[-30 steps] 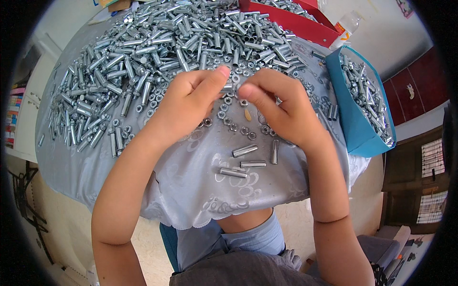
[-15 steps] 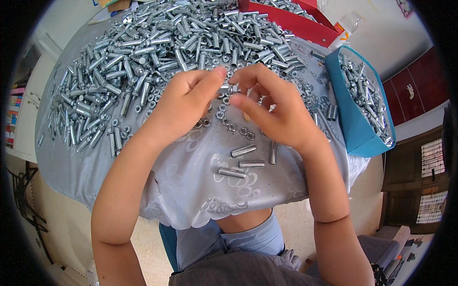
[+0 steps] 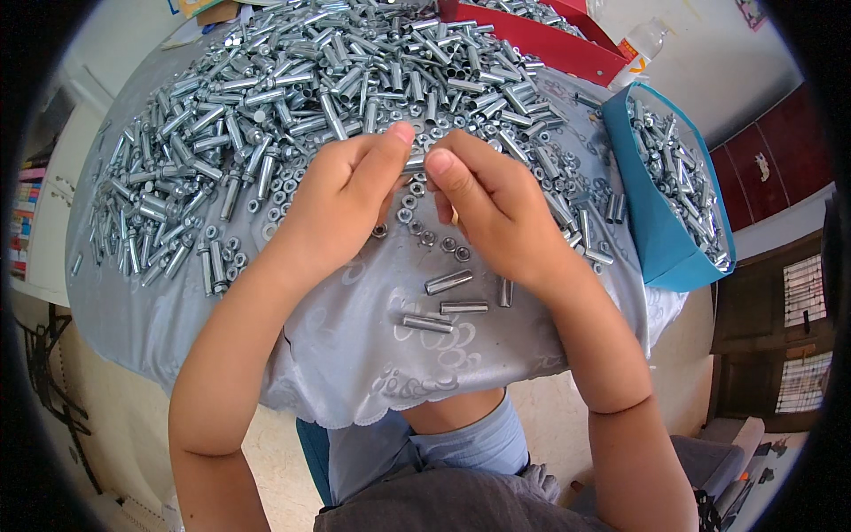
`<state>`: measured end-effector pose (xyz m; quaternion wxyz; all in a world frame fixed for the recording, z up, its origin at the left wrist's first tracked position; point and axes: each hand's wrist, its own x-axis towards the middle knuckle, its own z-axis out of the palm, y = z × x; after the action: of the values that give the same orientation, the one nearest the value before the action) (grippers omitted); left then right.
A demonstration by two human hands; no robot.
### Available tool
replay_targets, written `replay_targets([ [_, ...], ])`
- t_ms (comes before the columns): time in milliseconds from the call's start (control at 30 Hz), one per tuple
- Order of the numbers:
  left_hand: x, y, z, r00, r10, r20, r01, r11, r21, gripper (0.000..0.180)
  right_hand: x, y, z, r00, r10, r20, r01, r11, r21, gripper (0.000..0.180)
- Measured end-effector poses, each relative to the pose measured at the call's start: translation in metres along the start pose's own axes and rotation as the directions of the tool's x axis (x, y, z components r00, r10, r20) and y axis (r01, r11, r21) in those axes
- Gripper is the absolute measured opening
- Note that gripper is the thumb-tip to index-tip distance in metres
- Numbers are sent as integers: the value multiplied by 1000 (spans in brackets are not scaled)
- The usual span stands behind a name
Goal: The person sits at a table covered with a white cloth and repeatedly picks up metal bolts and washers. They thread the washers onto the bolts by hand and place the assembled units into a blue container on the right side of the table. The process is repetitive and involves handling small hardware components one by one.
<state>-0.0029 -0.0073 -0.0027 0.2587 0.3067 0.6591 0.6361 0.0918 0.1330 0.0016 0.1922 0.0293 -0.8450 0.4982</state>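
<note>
My left hand (image 3: 341,199) is closed around a shiny expansion bolt (image 3: 414,165), most of it hidden in the fist. On the other side, my right hand (image 3: 501,208) pinches the end of the bolt between thumb and bent fingers; the nut there is covered. Just below the hands, loose hex nuts (image 3: 405,215) lie scattered on the grey tablecloth (image 3: 355,355). Closer to me rest several plain metal sleeves (image 3: 448,282). Beyond both hands spreads a large heap of metal bolts and sleeves (image 3: 355,71).
At the right table edge stands a blue fabric box (image 3: 665,239) full of bolts. A red box (image 3: 541,44) with more metal parts is at the back right, beside a clear plastic bottle (image 3: 640,49). More nuts and bolts lie beyond my right hand.
My right hand's fingers have closed in and its thumb has turned over the bolt's end, covering the nut that showed before. The left hand keeps its hold, nearly still.
</note>
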Motion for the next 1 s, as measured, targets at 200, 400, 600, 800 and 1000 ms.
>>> replay_targets([
  [200,-1,-5,3,959,281,-47,-257,923,288,39,0,-15,-1,854,476,208,-520,766,379,44],
  [400,-1,11,-9,993,104,55,-116,945,305,36,5,-22,-14,899,390,-198,-276,858,433,39],
  [600,-12,37,-19,833,-303,462,155,931,331,10,6,-16,-27,904,316,-286,-158,872,464,27],
  [800,17,20,-42,922,139,-362,-93,985,142,37,9,-18,-26,900,332,-281,-178,871,459,27],
  [1000,37,-2,-65,684,379,-623,-89,891,445,63,10,-12,-32,883,346,-318,-166,863,477,28],
])
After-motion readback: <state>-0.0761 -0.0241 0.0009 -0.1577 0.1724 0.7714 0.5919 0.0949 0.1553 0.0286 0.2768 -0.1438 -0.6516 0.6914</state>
